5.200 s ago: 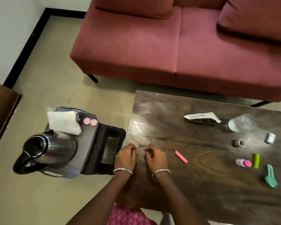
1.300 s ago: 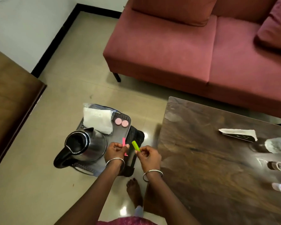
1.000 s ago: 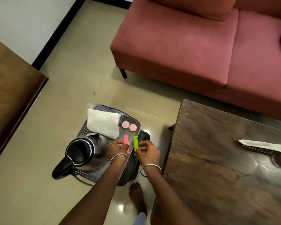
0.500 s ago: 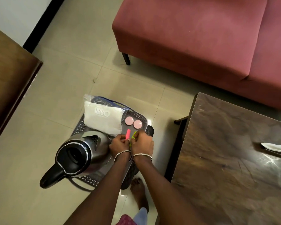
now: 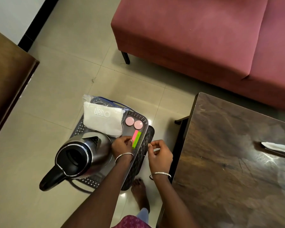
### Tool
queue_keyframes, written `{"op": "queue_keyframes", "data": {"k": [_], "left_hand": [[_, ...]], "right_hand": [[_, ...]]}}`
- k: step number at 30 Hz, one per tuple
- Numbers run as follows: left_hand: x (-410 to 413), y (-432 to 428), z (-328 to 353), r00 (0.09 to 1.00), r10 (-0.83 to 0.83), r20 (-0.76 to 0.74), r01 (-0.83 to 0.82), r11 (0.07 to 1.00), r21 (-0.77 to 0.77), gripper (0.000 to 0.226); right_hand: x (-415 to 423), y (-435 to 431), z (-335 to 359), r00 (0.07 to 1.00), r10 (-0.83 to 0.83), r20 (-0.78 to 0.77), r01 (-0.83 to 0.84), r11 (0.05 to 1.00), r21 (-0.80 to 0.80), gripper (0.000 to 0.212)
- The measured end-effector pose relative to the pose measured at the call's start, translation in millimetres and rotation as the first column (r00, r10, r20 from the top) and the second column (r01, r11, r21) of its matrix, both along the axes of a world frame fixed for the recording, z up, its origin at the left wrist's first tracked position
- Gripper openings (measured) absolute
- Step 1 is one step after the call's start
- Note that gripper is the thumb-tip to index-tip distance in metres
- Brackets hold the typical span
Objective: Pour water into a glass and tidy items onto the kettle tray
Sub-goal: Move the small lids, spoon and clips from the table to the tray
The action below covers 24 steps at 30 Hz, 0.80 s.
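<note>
A dark perforated plastic kettle tray point(image 5: 142, 119) sits on a low black stand over the pale tiled floor, and it carries most of what matters here. On it, at about seven o'clock from the tray's middle, stands an open-topped stainless steel electric kettle point(image 5: 82, 156) with a black handle pointing toward seven o'clock. At eleven o'clock lies a white cloth pouch with pale lettering inside a clear zip bag point(image 5: 103, 119). Toward one o'clock rest two round pink discs point(image 5: 134, 122), side by side and almost touching. Just below them, a small flat pink strip point(image 5: 135, 136) and a small flat lime-green strip point(image 5: 137, 140) lie lengthwise against each other on the tray floor. The left hand point(image 5: 122, 146), with a thin silver bangle on the wrist, is curled with its fingertips touching the lower end of the pink strip (whether it pinches the strip or only presses on it cannot be told). The right hand point(image 5: 160, 156), also with a bangle, hangs loosely curled and empty just off the tray's three o'clock edge, apart from the left. A dark wooden coffee table point(image 5: 229, 162) fills the four o'clock side, and a maroon upholstered sofa point(image 5: 204, 38) lies at one o'clock.
</note>
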<state>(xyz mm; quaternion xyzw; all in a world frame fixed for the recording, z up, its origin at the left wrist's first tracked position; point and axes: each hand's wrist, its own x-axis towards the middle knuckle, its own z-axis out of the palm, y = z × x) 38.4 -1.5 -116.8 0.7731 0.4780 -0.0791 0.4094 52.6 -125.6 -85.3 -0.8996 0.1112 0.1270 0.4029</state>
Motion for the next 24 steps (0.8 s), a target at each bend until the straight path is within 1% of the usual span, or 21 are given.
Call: {"op": "queue_keyframes", "data": {"k": [6, 8, 13, 15, 19, 21, 24], "left_hand": [[-4, -3, 3, 0.998, -0.058, -0.005, 0.059, 0.997, 0.048, 0.028], [-6, -5, 6, 0.999, -0.039, -0.002, 0.039, 0.997, 0.065, 0.031], [-19, -16, 25, 0.998, 0.031, 0.059, -0.039, 0.992, 0.123, 0.023], [-25, -28, 42, 0.995, 0.004, 0.1, -0.021, 0.985, 0.171, 0.021], [-40, -66, 71, 0.984, -0.107, 0.141, 0.071, 0.968, 0.24, 0.019], [-48, -89, 78, 0.979, -0.141, 0.147, 0.105, 0.968, 0.228, 0.017], [-58, -133, 88, 0.968, -0.19, 0.164, 0.163, 0.973, 0.163, 0.015]], "right_hand": [[-25, -18, -2, 0.998, 0.022, -0.067, -0.022, 1.0, 0.0, 0.014], [-31, -24, -3, 0.996, 0.031, -0.081, -0.031, 1.0, 0.005, 0.012], [-41, -42, 5, 0.994, 0.064, -0.085, -0.065, 0.998, -0.003, 0.007], [-43, -52, 13, 0.993, 0.065, -0.094, -0.065, 0.998, 0.005, 0.006], [-45, -78, 34, 0.993, 0.048, -0.107, -0.046, 0.999, 0.021, 0.005], [-45, -92, 44, 0.993, 0.045, -0.105, -0.042, 0.999, 0.03, 0.007], [-48, -124, 60, 0.995, 0.037, -0.098, -0.035, 0.999, 0.022, 0.006]]}}
